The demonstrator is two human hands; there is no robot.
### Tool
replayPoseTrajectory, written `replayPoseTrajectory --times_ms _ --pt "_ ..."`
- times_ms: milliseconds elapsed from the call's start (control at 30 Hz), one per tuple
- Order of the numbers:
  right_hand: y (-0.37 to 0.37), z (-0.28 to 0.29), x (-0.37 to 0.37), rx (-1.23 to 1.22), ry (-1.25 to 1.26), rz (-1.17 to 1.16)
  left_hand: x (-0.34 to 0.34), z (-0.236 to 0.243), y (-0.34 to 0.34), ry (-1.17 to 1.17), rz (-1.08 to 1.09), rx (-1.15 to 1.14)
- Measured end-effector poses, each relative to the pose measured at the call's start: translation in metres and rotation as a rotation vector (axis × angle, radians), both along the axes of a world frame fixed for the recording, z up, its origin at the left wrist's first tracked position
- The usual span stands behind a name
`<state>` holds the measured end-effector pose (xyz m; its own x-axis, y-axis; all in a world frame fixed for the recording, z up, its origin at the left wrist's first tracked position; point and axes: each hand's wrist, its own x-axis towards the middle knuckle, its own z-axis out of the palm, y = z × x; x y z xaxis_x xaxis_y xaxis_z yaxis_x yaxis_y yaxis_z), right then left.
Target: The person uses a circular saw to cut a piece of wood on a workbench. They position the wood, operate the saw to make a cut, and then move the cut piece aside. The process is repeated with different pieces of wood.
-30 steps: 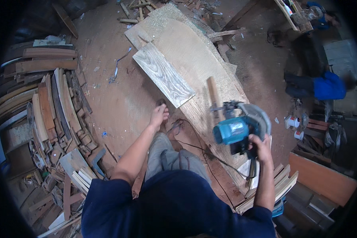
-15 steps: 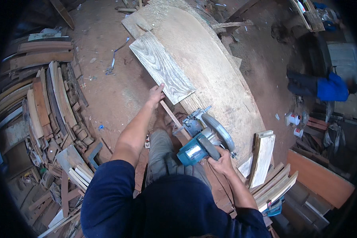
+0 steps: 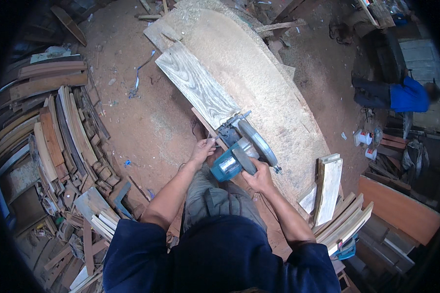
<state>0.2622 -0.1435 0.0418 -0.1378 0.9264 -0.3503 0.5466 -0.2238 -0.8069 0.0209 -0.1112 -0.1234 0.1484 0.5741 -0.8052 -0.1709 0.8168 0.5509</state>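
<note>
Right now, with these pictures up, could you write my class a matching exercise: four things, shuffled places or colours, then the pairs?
1. Circular saw
2. Wood board ahead of the saw
3. Flat panel
4. Co-worker's shirt

A. Orange-brown, lower right
B. In the grip of the right hand
C. Bright blue, far right
D. Greyish, with wavy grain

Pairs: 1-B, 2-D, 3-A, 4-C

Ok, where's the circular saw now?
Head view, just right of centre: the saw is in the right hand, at the near end of the grained board.
</note>
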Motion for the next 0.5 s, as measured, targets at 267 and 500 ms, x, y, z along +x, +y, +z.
replayPoseTrajectory --times_ms 267,500 --pt "0.012 -0.011 -0.010 0.089 -0.040 0.011 0.009 -0.025 0.012 -0.082 0.204 0.048" --pt "0.027 -0.011 -0.014 0.069 -0.041 0.034 0.006 -0.034 0.024 -0.033 0.257 0.031"
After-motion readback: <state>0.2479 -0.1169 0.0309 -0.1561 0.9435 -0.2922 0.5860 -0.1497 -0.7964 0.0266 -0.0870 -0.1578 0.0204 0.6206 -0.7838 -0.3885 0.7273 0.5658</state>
